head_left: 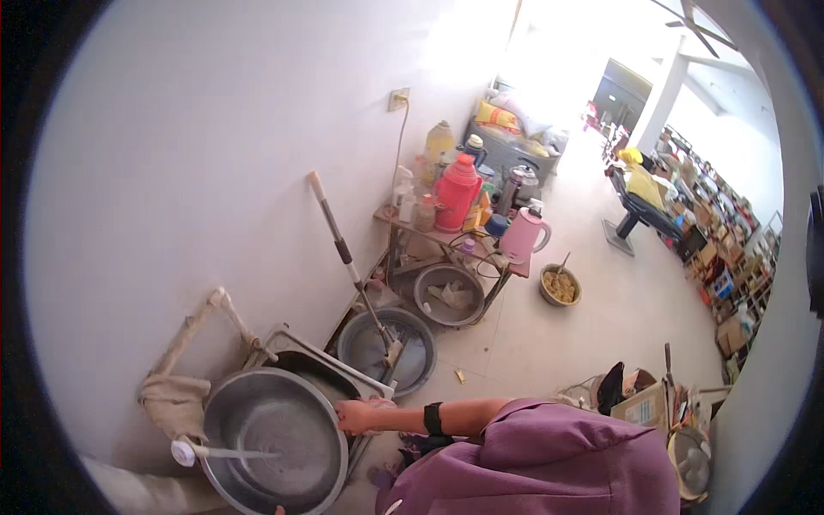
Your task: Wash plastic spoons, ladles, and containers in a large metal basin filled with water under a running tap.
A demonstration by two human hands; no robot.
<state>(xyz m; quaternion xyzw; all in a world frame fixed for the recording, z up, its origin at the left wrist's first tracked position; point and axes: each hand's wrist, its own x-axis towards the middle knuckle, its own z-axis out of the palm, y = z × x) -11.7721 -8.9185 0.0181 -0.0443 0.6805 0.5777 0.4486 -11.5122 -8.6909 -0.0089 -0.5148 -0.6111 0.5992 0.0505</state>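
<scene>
A beige cloth (176, 399) hangs at your far left, above the white tap (183, 452), which runs water into the grey basin (296, 455). Only a fingertip of your left hand (280, 510) shows at the basin's lower edge; I can't tell its grip. The basin covers part of the sink (307, 369). Your right hand (354, 416) grips the basin's right rim. Beyond, a mop (336, 236) stands in a round tub (418, 343).

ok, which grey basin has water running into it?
The large basin at lower left, rim in the right hand: a white spout pours into it. No stream reaches the basin with the mop or the one under the table.
</scene>
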